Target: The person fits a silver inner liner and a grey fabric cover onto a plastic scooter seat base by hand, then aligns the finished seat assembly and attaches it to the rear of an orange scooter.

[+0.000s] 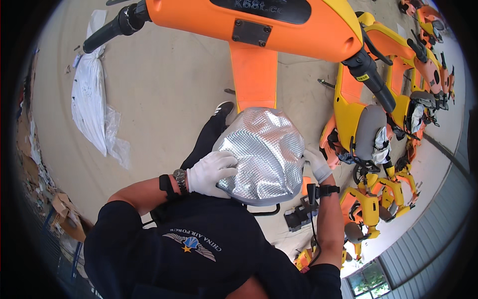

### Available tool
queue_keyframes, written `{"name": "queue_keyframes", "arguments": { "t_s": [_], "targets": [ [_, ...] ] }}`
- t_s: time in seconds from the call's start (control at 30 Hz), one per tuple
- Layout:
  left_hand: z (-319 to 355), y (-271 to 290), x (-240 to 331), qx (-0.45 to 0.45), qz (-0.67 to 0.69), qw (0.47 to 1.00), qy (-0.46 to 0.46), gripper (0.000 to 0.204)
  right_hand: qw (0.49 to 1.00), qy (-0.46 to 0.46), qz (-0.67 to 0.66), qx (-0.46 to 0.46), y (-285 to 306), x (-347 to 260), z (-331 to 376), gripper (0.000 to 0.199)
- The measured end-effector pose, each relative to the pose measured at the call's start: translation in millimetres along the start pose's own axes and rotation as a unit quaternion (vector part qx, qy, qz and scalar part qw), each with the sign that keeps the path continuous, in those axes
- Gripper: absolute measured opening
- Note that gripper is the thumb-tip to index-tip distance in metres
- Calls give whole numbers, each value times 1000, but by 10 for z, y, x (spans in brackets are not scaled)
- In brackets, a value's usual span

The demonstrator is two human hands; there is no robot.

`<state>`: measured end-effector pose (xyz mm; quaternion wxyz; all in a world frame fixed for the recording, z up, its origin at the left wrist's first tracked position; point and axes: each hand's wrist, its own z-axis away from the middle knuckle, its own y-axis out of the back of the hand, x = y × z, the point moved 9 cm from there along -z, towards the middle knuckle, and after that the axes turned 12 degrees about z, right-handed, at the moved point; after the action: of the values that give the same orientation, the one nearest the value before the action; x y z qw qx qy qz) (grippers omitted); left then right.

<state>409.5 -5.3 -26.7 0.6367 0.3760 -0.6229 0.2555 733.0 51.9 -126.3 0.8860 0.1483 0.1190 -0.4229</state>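
Note:
A silver quilted seat cover [264, 154] with a grey hem is drawn over the seat of the orange and yellow scooter [254, 74] in front of me. My left hand [213, 174], in a white glove, grips the cover's near left edge with bent fingers. On the opposite side, my white-gloved right hand [317, 165] holds the cover's right rim, its fingers partly hidden by it. The foil surface is wrinkled and bulges upward. A black bar [266, 211] shows just below the cover's near edge. The seat itself is hidden beneath.
The scooter's handlebar grips [107, 36] reach out on both sides ahead. Several more orange and yellow scooters stand at the right, the closest with a grey seat [371, 132]. White plastic sheeting [89, 104] lies on the floor at left. Cardboard [68, 218] is piled at the far left.

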Motion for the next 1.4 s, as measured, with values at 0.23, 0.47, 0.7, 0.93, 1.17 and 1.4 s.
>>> {"name": "queue_keyframes", "arguments": {
  "t_s": [0.23,0.47,0.7,0.93,1.17,1.4],
  "targets": [
    [212,210,-296,166,88,982,24,32,984,6,146,-106,73,-99,-606,33],
    [-132,90,-1904,254,216,874,353,29,947,138,290,22,29,-517,-1174,36],
    [-333,-64,-2080,64,253,877,403,38,878,225,422,13,-31,-938,-1155,26],
    [-413,-154,-2078,33,258,883,391,24,934,70,299,-183,-303,-796,-1227,20],
    [-309,60,-1927,224,285,864,349,12,901,143,216,-347,-767,-1218,-1018,28],
    [-202,209,-1557,411,232,841,263,10,811,226,257,-475,-1083,-1239,-799,54]
  ]
}}
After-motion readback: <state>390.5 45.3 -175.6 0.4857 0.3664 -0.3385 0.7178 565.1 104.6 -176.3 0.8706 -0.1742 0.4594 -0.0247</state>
